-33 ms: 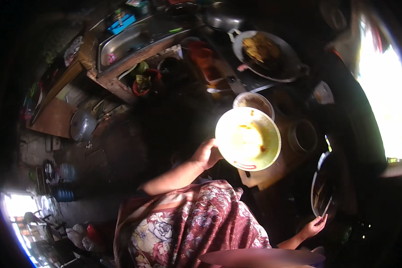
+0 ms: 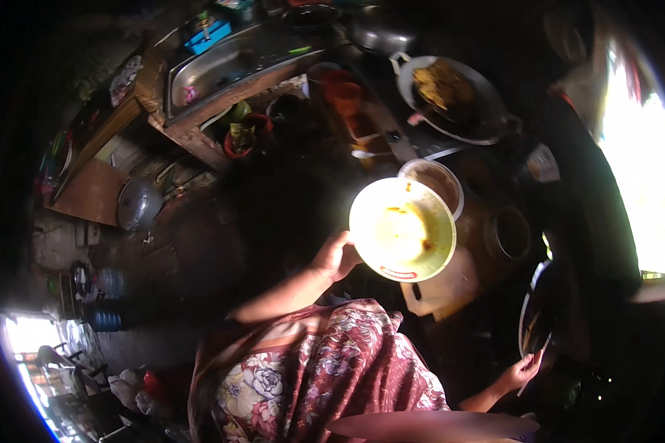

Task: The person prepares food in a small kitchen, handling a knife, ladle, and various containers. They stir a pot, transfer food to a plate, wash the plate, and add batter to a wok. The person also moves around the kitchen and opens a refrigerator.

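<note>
In my left hand point(image 2: 334, 258) is a pale yellow-green bowl point(image 2: 380, 225), gripped by its left rim and tilted so that its inside shows. Orange-brown smears mark its bottom, and bright light falls across it. My right hand point(image 2: 523, 373), lower right, pinches the edge of a wide, dark, round thing with a shiny rim point(image 2: 524, 314). It is seen nearly edge-on in shadow, so I cannot tell whether it is a lid, tray or pan. Behind the bowl stands a white-rimmed tub point(image 2: 451, 182), partly hidden, with something brownish inside.
A wooden cutting board point(image 2: 454, 284) lies under the bowl, beside a dark round pot point(image 2: 521, 236). Farther back, a large wok point(image 2: 488, 103) holds a heap of golden-brown food point(image 2: 440, 83). At the far left are a metal sink point(image 2: 187, 80) and red containers point(image 2: 343, 92).
The bowl and my left hand have shifted slightly left. The counter, wok and tub sit a little farther right and lower in view. Both hands keep their holds.
</note>
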A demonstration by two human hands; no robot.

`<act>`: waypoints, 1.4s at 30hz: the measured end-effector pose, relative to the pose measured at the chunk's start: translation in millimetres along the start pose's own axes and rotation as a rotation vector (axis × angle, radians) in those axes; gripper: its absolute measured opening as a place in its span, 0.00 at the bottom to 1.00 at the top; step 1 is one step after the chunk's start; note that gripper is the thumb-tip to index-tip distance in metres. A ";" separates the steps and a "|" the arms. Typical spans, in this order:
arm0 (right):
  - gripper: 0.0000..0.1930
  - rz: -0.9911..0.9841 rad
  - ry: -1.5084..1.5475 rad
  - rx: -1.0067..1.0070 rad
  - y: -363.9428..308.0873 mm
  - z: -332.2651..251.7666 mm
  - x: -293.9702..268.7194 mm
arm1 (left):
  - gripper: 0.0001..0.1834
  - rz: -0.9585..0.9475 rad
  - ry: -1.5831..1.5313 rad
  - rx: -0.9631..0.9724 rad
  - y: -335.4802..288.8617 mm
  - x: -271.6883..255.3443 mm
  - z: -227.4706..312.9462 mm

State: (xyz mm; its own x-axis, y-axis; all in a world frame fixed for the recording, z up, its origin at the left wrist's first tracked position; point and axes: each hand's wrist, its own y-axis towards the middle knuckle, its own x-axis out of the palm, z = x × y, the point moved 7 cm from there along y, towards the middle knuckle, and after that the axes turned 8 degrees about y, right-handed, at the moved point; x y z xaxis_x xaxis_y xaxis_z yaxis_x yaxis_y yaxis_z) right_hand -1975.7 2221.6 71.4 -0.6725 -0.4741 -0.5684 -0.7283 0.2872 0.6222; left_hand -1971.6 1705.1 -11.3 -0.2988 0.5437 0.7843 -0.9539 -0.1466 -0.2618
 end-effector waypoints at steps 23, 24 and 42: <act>0.28 -0.460 0.948 0.795 -13.6 -316.4 415.1 | 0.17 0.724 -0.144 0.591 23.3 -366.0 396.0; 0.29 -0.496 1.059 0.862 -11.1 -313.1 429.1 | 0.19 0.711 -0.124 0.594 32.3 -371.3 402.3; 0.13 -0.593 1.128 0.800 38.7 -416.9 483.2 | 0.24 0.866 -0.034 0.675 248.7 -523.9 619.7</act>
State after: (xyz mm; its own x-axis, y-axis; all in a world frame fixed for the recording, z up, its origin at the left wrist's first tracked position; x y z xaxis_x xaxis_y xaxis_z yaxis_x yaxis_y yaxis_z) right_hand -2274.0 1656.6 45.3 -0.0824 -0.9479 0.3077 -0.9787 0.0187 -0.2045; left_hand -2069.2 871.7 -138.8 -0.8651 0.0169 0.5012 -0.2361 -0.8955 -0.3773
